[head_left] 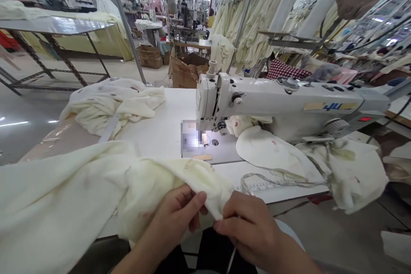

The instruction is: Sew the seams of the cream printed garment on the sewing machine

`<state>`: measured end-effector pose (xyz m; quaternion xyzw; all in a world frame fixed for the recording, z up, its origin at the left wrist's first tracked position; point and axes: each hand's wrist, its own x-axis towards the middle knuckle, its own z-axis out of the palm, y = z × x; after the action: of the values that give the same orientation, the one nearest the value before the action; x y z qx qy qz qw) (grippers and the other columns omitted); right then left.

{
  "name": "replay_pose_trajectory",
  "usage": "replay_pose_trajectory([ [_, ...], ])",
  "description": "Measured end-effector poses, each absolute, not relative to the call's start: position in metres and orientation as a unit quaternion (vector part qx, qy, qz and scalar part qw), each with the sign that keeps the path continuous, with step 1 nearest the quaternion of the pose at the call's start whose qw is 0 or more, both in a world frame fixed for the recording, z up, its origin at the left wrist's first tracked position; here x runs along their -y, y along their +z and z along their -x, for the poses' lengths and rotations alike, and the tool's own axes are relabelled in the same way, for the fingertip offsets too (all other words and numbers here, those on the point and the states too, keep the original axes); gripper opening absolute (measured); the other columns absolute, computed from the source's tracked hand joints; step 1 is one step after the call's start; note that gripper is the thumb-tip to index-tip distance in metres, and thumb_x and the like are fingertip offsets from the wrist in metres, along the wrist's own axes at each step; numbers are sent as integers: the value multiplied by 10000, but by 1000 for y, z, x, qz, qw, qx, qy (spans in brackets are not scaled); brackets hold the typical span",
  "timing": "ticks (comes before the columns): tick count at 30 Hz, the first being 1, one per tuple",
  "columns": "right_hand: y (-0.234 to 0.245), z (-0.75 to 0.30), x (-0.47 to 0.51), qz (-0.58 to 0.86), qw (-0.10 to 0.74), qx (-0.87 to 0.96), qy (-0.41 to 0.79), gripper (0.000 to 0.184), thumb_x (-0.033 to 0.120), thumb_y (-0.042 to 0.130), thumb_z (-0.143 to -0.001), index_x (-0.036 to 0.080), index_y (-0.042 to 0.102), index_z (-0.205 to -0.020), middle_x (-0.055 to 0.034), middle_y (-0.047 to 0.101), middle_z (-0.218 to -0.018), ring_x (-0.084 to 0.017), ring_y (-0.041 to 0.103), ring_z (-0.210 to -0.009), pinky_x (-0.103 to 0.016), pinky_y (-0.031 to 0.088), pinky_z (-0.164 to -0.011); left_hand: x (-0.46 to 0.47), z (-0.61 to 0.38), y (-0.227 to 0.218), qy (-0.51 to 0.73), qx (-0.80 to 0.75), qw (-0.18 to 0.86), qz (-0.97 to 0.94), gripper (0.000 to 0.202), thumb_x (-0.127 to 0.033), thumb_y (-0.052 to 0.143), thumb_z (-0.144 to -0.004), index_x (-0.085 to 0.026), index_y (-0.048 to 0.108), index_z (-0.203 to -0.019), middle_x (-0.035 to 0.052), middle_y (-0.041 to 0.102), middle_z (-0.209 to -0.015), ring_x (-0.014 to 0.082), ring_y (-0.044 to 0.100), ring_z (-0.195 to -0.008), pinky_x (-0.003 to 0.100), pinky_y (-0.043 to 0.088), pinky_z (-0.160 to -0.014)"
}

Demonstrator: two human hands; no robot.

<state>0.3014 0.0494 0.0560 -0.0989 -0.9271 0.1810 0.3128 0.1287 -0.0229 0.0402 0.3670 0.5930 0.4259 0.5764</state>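
A large piece of pale cream fabric (105,180) with faint printed marks spreads over the left front of the sewing table (150,124) and hangs off its near edge. My left hand (181,207) pinches the fabric's edge between thumb and fingers. Close beside it, my right hand (245,222) is closed on the same edge, and a thin pale cord or strip dangles below its fingers. Both hands are in front of the table edge, nearer to me than the sewing machine (289,102). The needle area is blurred out.
Cut cream pieces (276,154) lie under the machine arm, and more fabric hangs off the right side. A crumpled cream garment (112,102) rests at the table's back left. Behind stand cardboard boxes (186,70), a metal pole (125,21) and thread cones (282,13).
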Motion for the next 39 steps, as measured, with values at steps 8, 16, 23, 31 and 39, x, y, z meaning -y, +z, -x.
replay_pose_trajectory([
  [8, 78, -299, -67, 272, 220, 877, 329, 158, 247, 485, -912, 227, 510, -1067, -2, 594, -851, -112, 524, -666, -238, 404, -610, 19, -126, 52, 460, -565, 586, -354, 321, -473, 589, -738, -153, 585, -746, 0, 560, -659, 104, 469, -570, 235, 419, -568],
  [16, 67, -266, -67, 301, 207, 753, 547, 177, 177, 613, -784, 248, 538, -928, 54, 566, -738, -90, 506, -638, -210, 390, -585, 21, -125, 55, 495, -566, 530, -392, 324, -490, 549, -781, -168, 585, -780, -16, 534, -643, 107, 477, -599, 211, 421, -568],
  [23, 52, -252, -69, 307, 274, 591, 693, 309, 244, 705, -678, 221, 429, -815, 81, 496, -644, -69, 431, -553, -205, 345, -552, 30, -115, 41, 420, -690, 202, -554, 347, -328, 464, -858, -184, 439, -544, -31, 461, -485, 100, 421, -468, 224, 320, -496],
  [31, 49, -247, -63, 278, 253, 554, 743, 381, 290, 742, -665, 220, 402, -821, 77, 536, -641, -49, 387, -500, -159, 298, -458, 42, -118, 74, 348, -676, -100, -642, 167, -205, 508, -810, -205, 552, -649, 82, 623, -1002, 254, 546, -925, 365, 382, -786],
  [39, 60, -260, -70, 270, 241, 662, 656, 259, 368, 546, -872, 260, 412, -1066, 45, 508, -792, -57, 406, -506, -175, 337, -447, 25, -111, 43, 583, -549, 445, -401, 240, -332, 530, -859, -181, 520, -671, 6, 536, -715, 136, 521, -673, 259, 443, -663],
])
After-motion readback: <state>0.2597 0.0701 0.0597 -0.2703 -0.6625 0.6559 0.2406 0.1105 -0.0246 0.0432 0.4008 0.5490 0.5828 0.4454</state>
